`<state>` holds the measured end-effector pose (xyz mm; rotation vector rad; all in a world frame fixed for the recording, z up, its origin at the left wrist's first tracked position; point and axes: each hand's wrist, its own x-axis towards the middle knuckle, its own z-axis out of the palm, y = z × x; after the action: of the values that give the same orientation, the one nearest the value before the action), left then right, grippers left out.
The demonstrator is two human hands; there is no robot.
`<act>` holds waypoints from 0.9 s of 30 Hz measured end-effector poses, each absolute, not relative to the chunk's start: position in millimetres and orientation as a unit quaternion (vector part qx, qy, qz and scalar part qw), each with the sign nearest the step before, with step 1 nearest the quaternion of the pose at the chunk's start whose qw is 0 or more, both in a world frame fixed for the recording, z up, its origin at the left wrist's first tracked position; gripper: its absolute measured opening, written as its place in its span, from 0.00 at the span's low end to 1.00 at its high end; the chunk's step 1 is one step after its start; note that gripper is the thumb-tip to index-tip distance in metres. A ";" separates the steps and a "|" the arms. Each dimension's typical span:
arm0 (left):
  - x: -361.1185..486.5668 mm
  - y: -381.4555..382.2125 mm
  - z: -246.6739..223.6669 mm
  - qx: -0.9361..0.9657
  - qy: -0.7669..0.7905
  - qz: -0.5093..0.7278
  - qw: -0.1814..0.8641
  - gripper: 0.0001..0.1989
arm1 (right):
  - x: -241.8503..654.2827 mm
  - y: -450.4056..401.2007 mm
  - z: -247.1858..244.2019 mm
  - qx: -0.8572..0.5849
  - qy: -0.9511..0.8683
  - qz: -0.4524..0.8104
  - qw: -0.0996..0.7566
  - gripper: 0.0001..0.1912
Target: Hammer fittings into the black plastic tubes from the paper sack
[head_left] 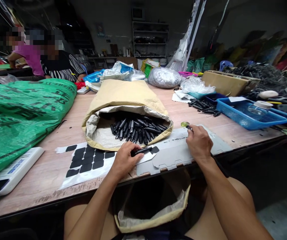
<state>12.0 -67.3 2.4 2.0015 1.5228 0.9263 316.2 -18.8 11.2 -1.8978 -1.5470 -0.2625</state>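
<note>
My left hand is closed on a black cylindrical part, held above the sheet's right end. Black rounded patches cover the white sheet, which lies to the left of that hand. Over the grey board, my right hand pinches a small dark tool beside a round yellow-green piece. Just beyond my left hand, the yellow sack lies with its mouth towards me, and many black parts show inside.
A green sack and white scale are on the left. Blue trays, a carton and loose black parts are on the right. Another open sack hangs below the table edge. People sit at the far left.
</note>
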 end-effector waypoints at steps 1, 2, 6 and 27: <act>11.8 -66.9 1.7 0.724 0.553 0.338 0.235 0.06 | 308.2 -27.8 17.6 -0.706 -0.593 -0.091 0.375 0.17; 11.5 -66.4 0.7 0.722 0.553 0.339 0.240 0.07 | 298.4 -37.8 24.0 -0.673 -0.605 -0.070 0.420 0.17; 10.2 -64.1 -2.7 0.713 0.557 0.342 0.255 0.07 | 250.1 -74.8 41.2 -0.507 -0.700 0.124 0.487 0.14; 10.9 -61.3 -8.1 0.700 0.559 0.359 0.263 0.08 | 205.5 -90.1 28.4 -0.514 -0.778 0.074 0.353 0.14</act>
<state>10.9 -61.3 -8.1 1.8932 1.5109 0.9719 205.5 -90.1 28.4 -1.3300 -2.0134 0.1911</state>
